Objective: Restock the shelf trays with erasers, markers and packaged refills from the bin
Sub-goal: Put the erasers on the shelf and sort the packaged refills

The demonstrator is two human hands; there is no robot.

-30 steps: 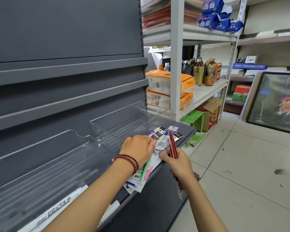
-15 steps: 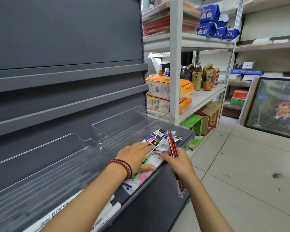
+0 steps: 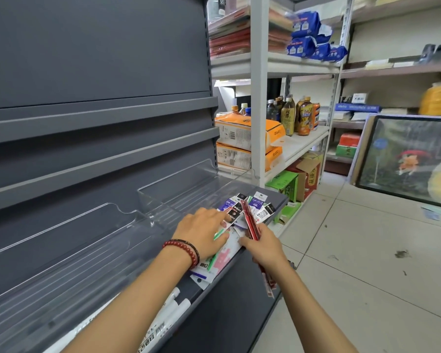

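Currently | left hand (image 3: 201, 233): fingers straight, pressing loose white carded refill packets (image 3: 259, 203) onto dark grey metal shelf (image 3: 279, 199), likely steadying them | right hand (image 3: 262, 248): gripping slim red plastic packets (image 3: 250, 221) edgewise, probably for clear plastic tray (image 3: 178, 179).

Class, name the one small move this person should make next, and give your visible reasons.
Probably lay the red packets, gripped on edge in the right hand, down onto the packaged refills; the left hand lies flat on that pile, seemingly steadying it.
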